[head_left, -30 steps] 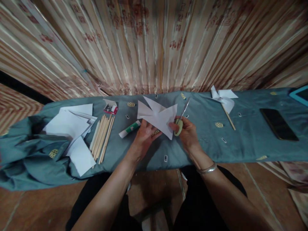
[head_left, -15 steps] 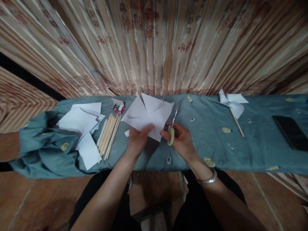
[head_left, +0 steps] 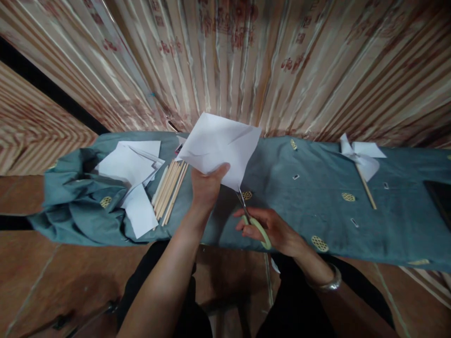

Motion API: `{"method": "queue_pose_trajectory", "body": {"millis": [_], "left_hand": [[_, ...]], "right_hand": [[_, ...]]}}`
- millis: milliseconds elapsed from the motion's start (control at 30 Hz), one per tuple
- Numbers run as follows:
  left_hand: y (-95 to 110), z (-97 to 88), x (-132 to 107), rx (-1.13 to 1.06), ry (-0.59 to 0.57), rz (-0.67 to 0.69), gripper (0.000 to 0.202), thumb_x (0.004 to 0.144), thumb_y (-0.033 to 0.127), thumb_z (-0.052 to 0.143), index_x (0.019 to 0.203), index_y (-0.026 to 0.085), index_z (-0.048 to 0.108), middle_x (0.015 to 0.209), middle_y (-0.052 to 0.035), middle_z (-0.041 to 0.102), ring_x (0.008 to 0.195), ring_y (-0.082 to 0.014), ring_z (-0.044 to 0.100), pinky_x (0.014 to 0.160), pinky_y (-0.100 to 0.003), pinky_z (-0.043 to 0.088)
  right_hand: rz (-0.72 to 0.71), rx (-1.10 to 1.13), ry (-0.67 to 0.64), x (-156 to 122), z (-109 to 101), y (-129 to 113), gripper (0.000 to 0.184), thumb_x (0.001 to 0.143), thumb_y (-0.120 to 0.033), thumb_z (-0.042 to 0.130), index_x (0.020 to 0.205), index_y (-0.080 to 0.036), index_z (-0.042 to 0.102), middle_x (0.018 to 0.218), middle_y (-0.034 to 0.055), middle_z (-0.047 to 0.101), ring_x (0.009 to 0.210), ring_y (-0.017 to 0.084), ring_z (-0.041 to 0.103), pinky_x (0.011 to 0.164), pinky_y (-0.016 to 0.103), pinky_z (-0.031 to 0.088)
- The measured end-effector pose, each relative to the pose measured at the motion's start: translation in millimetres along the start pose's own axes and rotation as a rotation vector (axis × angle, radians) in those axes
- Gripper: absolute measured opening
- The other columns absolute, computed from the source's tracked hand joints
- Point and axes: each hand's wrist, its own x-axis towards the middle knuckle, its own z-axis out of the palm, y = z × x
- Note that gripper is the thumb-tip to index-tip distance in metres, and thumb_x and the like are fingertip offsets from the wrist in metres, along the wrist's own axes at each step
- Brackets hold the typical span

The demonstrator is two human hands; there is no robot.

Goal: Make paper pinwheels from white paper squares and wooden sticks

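A creased white square of paper (head_left: 221, 145) is held up over the table, tilted so that one corner points down toward me. My left hand (head_left: 207, 185) grips its lower left edge, thumb on top and the fingers hidden underneath. In my right hand (head_left: 268, 227) is a pair of scissors with light green handles (head_left: 259, 230). The blade tips meet the paper's near corner. How far the blades are apart is hard to see. Left of the paper lies a bundle of wooden sticks (head_left: 171, 190). A small box (head_left: 180, 143) behind them is partly covered by the paper.
Loose white paper sheets (head_left: 123, 164) are piled on the left of the green tablecloth (head_left: 303, 211). A paper pinwheel on a stick (head_left: 364, 183) lies to the right, and a black phone (head_left: 439, 199) is at the right edge. A striped curtain (head_left: 229, 70) hangs behind the table.
The paper has turned and risen, and its near corner now faces the scissors. My right hand has moved down, swinging the scissors from beside the paper to its near corner.
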Motion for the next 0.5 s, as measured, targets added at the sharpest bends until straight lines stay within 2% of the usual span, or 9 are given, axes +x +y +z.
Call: {"method": "queue_pose_trajectory", "body": {"millis": [167, 500], "left_hand": [[-0.5, 4.5, -7.1, -0.019, -0.013, 0.006, 0.025, 0.056, 0.022, 0.083, 0.076, 0.013, 0.071, 0.078, -0.005, 0.073, 0.077, -0.0203, 0.069, 0.075, -0.031, 0.057], [2.1, 6.2, -11.6, -0.044, -0.025, -0.006, 0.024, 0.058, 0.02, 0.084, 0.076, 0.013, 0.071, 0.08, -0.0056, 0.074, 0.087, -0.0232, 0.071, 0.086, -0.036, 0.058]], "right_hand": [[0.005, 0.03, 0.026, 3.3, -1.5, -0.5, 0.062, 0.07, -0.065, 0.074, 0.105, -0.015, 0.069, 0.082, 0.0053, 0.068, 0.064, 0.012, 0.057, 0.055, 0.024, 0.043], [0.0, 0.07, 0.038, 4.3, -3.2, -2.5, 0.053, 0.071, -0.061, 0.076, 0.1, -0.016, 0.07, 0.076, 0.0033, 0.067, 0.062, 0.012, 0.057, 0.054, 0.024, 0.044]]}}
